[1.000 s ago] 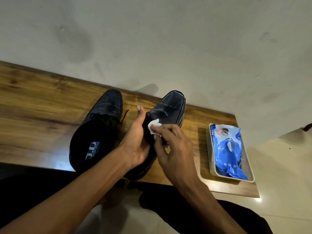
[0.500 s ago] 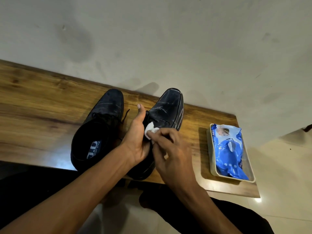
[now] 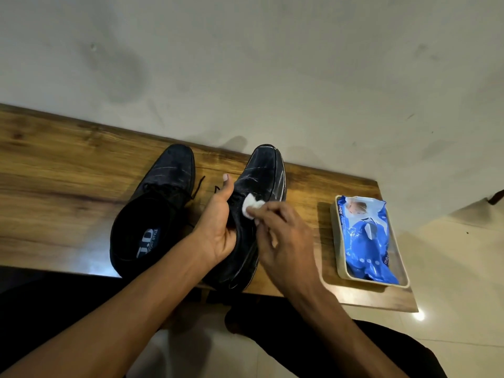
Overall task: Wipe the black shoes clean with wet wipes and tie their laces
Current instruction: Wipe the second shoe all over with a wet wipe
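Note:
Two black lace-up shoes stand on a wooden bench (image 3: 68,170), toes toward the wall. My left hand (image 3: 218,227) grips the right shoe (image 3: 261,173) at its opening, thumb up along the inner side. White streaks mark its toe. My right hand (image 3: 283,236) pinches a folded white wet wipe (image 3: 251,205) and presses it on the shoe's lace area. The left shoe (image 3: 161,203) stands free beside it, its insole logo showing and its laces loose.
A blue pack of wet wipes (image 3: 368,236) lies in a cream tray (image 3: 334,227) at the bench's right end. A pale wall rises right behind the bench. My dark-trousered legs are below, over a tiled floor.
The wipe in my right hand has slid along the right shoe's lace area, first left, then back up and right toward the toe. The left hand keeps its grip.

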The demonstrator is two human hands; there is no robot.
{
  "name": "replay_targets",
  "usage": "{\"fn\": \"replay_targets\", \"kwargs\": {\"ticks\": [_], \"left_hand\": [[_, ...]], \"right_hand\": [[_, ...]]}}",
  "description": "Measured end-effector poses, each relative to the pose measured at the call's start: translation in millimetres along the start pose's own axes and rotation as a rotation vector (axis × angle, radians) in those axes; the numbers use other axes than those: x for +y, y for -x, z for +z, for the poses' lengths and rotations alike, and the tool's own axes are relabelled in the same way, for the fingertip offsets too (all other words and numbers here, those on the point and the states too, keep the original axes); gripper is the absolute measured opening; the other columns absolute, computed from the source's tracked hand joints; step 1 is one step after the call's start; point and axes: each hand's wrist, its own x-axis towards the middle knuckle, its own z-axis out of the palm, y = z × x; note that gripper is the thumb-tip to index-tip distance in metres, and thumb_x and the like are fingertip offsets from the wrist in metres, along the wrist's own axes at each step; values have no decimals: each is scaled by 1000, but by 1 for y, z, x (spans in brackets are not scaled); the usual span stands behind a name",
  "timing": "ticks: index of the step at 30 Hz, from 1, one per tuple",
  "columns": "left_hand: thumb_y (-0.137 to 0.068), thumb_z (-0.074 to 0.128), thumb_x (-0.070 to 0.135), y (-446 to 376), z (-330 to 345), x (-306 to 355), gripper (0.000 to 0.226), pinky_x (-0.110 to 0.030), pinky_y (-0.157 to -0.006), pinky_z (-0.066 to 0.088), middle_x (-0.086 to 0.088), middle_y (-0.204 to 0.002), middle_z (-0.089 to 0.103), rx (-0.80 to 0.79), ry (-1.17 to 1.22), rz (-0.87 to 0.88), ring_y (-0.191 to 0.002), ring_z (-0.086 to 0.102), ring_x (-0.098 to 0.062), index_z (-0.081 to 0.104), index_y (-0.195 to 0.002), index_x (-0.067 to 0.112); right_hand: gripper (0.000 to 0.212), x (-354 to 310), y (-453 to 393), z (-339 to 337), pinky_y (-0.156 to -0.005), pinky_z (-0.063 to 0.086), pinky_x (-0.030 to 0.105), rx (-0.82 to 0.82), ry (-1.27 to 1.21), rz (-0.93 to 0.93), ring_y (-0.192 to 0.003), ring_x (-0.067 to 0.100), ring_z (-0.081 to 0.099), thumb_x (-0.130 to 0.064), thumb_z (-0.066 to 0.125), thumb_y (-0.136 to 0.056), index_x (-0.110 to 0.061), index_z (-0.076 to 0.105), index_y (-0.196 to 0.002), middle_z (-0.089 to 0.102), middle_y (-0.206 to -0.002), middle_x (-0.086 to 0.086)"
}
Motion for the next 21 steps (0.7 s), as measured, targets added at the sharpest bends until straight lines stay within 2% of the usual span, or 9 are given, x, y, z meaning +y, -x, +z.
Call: {"fn": "replay_targets", "kwargs": {"ticks": [2,5,9,12,14,16,18,19,21], "left_hand": [[-97,43,63,-6,-4,1,72,-40,-78,63,-22,-117,72,61,15,4,-99,73,-31,62,-129,2],[-99,42,60,-10,-8,1,66,-36,-65,63,-20,-105,76,131,8,23,-84,76,-29,64,-122,2],[-99,38,62,-13,-14,0,67,-43,-71,58,-21,-95,77,138,-9,4,-79,77,-30,67,-110,2],[-99,36,63,-14,-17,-3,68,-44,-74,55,-20,-93,77,158,-48,-11,-77,77,-30,69,-110,5],[-99,36,64,-13,-17,-5,68,-44,-74,55,-19,-93,77,164,-56,-27,-77,77,-30,69,-109,6],[-98,36,65,-15,-19,-4,69,-45,-74,56,-20,-96,77,164,-50,-37,-79,77,-31,69,-111,6],[-97,37,66,-15,-20,-2,72,-43,-70,59,-22,-99,76,152,-46,-51,-81,77,-32,68,-113,4],[-97,37,67,-15,-20,-1,73,-41,-66,61,-23,-97,76,139,-42,-60,-79,77,-32,68,-113,2],[-97,36,66,-15,-19,-1,74,-37,-57,62,-22,-92,76,128,-41,-43,-76,77,-31,66,-113,1]], "right_hand": [[25,-15,18,2,-82,46,14,-58,-87,-33,-97,6,58,-6,64,-93,-13,73,-115,64,-109,-1],[23,-14,23,6,-79,48,16,-77,-152,-29,-91,6,60,-6,66,-92,-12,72,-113,64,-106,-1],[25,6,5,13,-81,50,14,-51,-94,26,-92,8,61,-4,65,-93,-12,73,-115,63,-107,0],[28,22,-20,21,-79,57,31,-11,-37,91,-93,14,61,-5,63,-94,-11,72,-121,63,-106,3],[28,26,-31,25,-79,57,36,1,-13,127,-95,17,60,-7,61,-96,-11,72,-122,62,-106,3],[29,18,-27,26,-85,56,33,-19,18,128,-100,16,59,-7,61,-96,-11,71,-123,62,-109,3],[29,3,-9,21,-87,50,18,-49,0,93,-98,12,59,-7,63,-95,-13,72,-121,62,-108,2],[28,-4,2,17,-84,47,12,-56,-36,81,-93,9,59,-8,65,-94,-14,73,-119,62,-104,0],[24,-13,20,11,-77,48,12,-74,-132,77,-85,4,59,-11,68,-92,-16,75,-115,62,-97,-4]]}}
